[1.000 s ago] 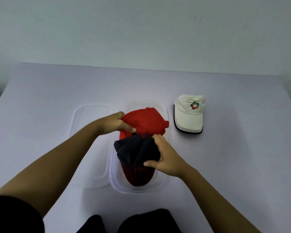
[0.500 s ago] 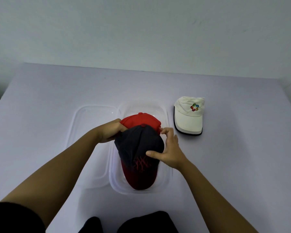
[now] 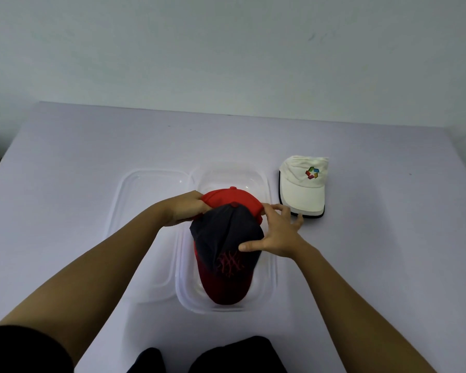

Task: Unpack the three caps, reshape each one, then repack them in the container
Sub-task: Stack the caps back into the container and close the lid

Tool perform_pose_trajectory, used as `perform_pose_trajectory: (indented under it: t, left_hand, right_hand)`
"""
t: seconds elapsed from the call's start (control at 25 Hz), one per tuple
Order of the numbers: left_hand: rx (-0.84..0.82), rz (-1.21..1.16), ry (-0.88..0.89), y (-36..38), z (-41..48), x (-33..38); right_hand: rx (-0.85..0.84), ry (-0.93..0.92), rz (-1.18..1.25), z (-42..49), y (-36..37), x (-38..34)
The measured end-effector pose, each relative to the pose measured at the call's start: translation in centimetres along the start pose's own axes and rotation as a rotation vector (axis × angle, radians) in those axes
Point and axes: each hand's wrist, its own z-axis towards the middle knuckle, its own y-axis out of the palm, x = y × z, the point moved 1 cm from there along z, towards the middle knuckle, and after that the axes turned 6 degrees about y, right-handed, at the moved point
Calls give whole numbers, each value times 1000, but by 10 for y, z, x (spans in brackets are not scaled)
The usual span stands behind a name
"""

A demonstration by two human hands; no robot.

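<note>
Table [image 3: 92, 184]: clear container [image 3: 272, 278] at centre, white cap [image 3: 301, 189] outside it at 2 o'clock. Dark cap [image 3: 226, 238] in container, stacked over red cap [image 3: 232, 196], brim to 6 o'clock. Left hand [image 3: 183, 208]: fingers curled on red cap's 9 o'clock edge. Right hand [image 3: 277, 235]: fingers spread, thumb pressing dark crown. Judgement: nest crowns squarely, press lightly, avoid creasing.

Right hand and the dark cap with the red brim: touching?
Touching. The head view shows the right hand with its thumb laid flat on the crown of the dark cap, with no gap between them.
</note>
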Motion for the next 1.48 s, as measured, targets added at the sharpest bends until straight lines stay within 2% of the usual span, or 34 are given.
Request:
perform_pose_trajectory:
  t: [0.12, 0.2, 0.28, 0.36, 0.48, 0.6, 0.72, 0.88, 1.0, 1.08, 1.2, 1.28, 1.36, 1.48]
  left_hand:
    - [188, 398, 68, -3, -7, 3]
    - [202, 363, 83, -6, -14, 2]
    - [93, 274, 48, -8, -21, -2]
    - [51, 373, 22, -7, -18, -6]
    - [100, 621, 0, -4, -7, -2]
    - [108, 655, -38, 2, 3, 0]
    - [118, 666, 12, 8, 2, -5]
    - [133, 663, 104, 16, 0, -9]
    - [185, 618, 76, 18, -2, -4]
    - [317, 549, 130, 19, -5, 9]
    - [542, 443, 294, 27, 2, 41]
    - [583, 351, 362, 39, 23, 67]
    - [542, 288, 375, 51, 55, 91]
    - [395, 330, 336, 64, 112, 119]
  right_hand:
    - [21, 19, -35, 3, 0, 1]
    - [45, 13, -77, 3, 2, 2]
    - [71, -11, -173, 3, 4, 2]
    - [91, -25, -289, 6, 2, 1]
    - [84, -18, -340, 9, 0, -2]
    - [52, -21, -368, 11, 0, -3]
    - [48, -23, -365, 11, 2, -2]
    - [60, -89, -254, 4, 8, 8]
    - [67, -144, -96, -2, 10, 17]
    - [207, -94, 104, 4, 3, 28]
    - [521, 116, 423, 20, -20, 54]
    - [605, 260, 524, 29, -35, 78]
    - [554, 361, 550, 38, -43, 103]
    - [397, 444, 645, 48, -49, 127]
